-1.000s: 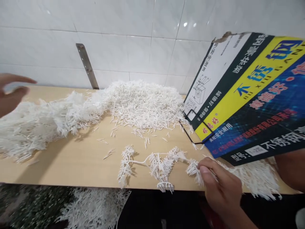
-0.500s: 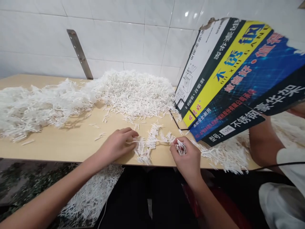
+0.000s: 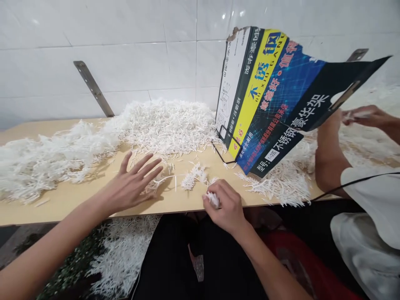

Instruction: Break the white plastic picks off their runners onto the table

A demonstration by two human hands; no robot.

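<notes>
Where my right hand (image 3: 229, 204) rests at the table's near edge, a bunch of bristly white plastic sprigs (image 3: 213, 200) is gathered in it, its fingers curled in and clamped on the bunch. Just beyond lies a loose sprig cluster (image 3: 193, 177), with a thin white stem (image 3: 165, 178) running from near it toward my left hand (image 3: 129, 187). That hand is palm down over the table (image 3: 184, 204), fingers spread apart; I cannot tell whether they press on the small sprigs beneath.

To handle this well, I judge that the right grip wants to be snug but not crushing, since such fine tips look easy to bend or shed. I would keep the left hand low and flat, so that the stem stays straight and its sprigs don't tangle with stray bits.

Behind my hands rises a mound of white plastic pieces (image 3: 175, 125), with a looser white heap (image 3: 62, 146) to the left. A printed cardboard panel (image 3: 271, 96) leans up on the right, a black wire frame (image 3: 229, 161) at its foot. Beyond the panel, a co-worker's hand (image 3: 367, 116) pinches something pale. A metal bracket (image 3: 93, 88) stands against the tiled wall (image 3: 134, 66).
</notes>
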